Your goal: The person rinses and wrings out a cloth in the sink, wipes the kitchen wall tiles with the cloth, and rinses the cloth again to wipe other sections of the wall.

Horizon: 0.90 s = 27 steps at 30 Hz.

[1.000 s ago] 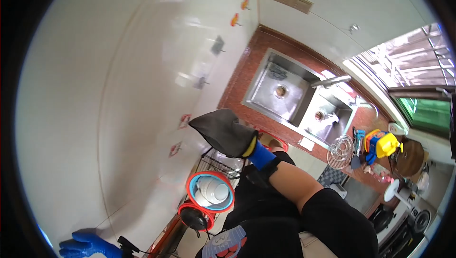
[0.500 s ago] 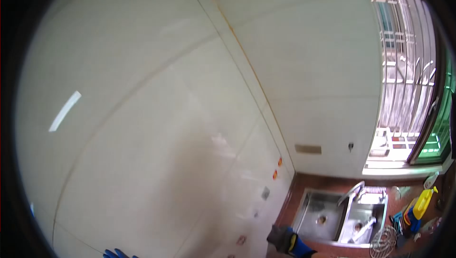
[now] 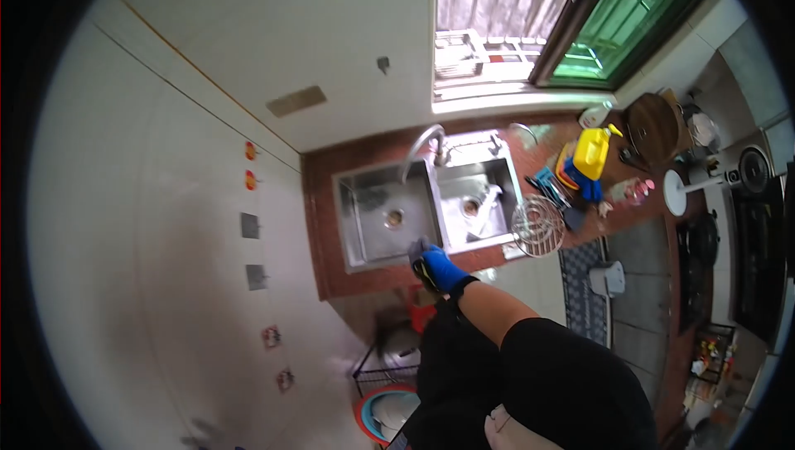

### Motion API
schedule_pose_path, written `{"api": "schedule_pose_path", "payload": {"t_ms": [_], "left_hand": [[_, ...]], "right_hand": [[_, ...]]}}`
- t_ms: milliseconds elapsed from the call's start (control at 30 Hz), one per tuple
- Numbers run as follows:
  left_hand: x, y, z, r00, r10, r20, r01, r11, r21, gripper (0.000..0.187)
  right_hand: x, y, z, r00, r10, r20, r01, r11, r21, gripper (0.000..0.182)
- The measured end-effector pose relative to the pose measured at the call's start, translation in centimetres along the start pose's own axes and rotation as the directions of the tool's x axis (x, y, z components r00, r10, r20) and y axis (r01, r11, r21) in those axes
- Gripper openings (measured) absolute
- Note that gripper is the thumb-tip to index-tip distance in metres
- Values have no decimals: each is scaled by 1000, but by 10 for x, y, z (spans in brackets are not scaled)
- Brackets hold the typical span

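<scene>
My right hand (image 3: 445,269), in a blue glove, reaches to the front edge of a double steel sink (image 3: 385,261). Its fingers are closed round a dark grey cloth (image 3: 419,253) with a yellowish streak on it. The cloth is bunched, and its lower part is partly hidden by the glove. Just beyond the hand lies the left basin, with its drain showing. A curved faucet (image 3: 421,145) arches over it. Inside the right basin rests a whitish, long object (image 3: 485,211) that I cannot name. My left hand is out of view.
Right of the sink are a round wire rack (image 3: 538,226), a yellow bottle (image 3: 590,154) and a pink-capped bottle (image 3: 636,192). A barred window (image 3: 505,3) stands behind. Below the counter sits a red-rimmed basin (image 3: 364,417). A tiled wall (image 3: 166,243) borders the left.
The view has swung right and down, from mostly wall to the sink and counter. My left glove, at the lower edge before, has left the view. My right hand still holds the cloth.
</scene>
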<state>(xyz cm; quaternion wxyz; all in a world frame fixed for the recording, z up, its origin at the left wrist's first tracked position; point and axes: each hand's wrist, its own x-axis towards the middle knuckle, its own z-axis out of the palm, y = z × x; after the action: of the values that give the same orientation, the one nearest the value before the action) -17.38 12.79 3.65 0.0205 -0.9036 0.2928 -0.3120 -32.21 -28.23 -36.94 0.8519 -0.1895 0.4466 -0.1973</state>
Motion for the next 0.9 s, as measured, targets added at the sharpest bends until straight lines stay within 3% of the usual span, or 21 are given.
{"api": "schedule_pose_path", "payload": {"t_ms": [67,100,167,233,267,333,400,433,467,500,567,633,733,767,900], "left_hand": [[-32,13,33,994,48,100,-41,997,-72,64],[-34,12,42,990,36,137,-30,999,-45,61],[-42,8,65,988,78,136,-75,997,-33,60],[-44,8,77,983,133,130,-138,990,27,58],[-45,1,84,974,147,171,-161,984,75,58],[-56,-19,90,954,152,259,-205,961,189,59],[-56,-10,91,968,123,217,-190,927,324,50],[-54,-4,96,974,111,199,-182,904,387,46],[-53,-1,103,983,124,133,-161,932,324,50],[-54,1,112,989,129,66,-142,956,259,54],[-79,4,131,999,50,-2,-49,995,83,59],[-109,21,154,997,-43,57,39,997,61,58],[-148,56,185,985,-54,164,44,997,69,58],[-161,66,194,978,-24,206,6,996,85,58],[-206,91,222,907,89,412,-156,979,132,57]], "right_hand": [[13,2,-38,999,-22,-45,23,1000,20,8],[12,-6,-55,995,-72,-70,59,983,-175,10],[30,-4,-103,957,-288,44,265,799,-540,14],[33,-9,-132,952,-305,-10,252,804,-539,17],[47,-3,-155,967,-241,-80,197,910,-363,16],[41,-13,-164,939,-344,-25,253,738,-626,21],[47,-17,-160,939,-211,-271,82,904,-419,42],[59,-11,-173,944,-219,-248,86,887,-454,46],[70,-8,-191,964,-176,-199,25,807,-590,49],[73,-9,-190,956,-215,-197,-24,616,-788,51],[87,3,-193,931,-354,-89,-63,85,-994,58],[104,30,-211,878,-442,182,-69,-494,-867,66],[127,61,-243,931,-166,324,137,-665,-735,77],[133,69,-256,870,-242,430,196,-631,-751,71],[145,77,-295,713,-252,654,397,-624,-673,61]]}}
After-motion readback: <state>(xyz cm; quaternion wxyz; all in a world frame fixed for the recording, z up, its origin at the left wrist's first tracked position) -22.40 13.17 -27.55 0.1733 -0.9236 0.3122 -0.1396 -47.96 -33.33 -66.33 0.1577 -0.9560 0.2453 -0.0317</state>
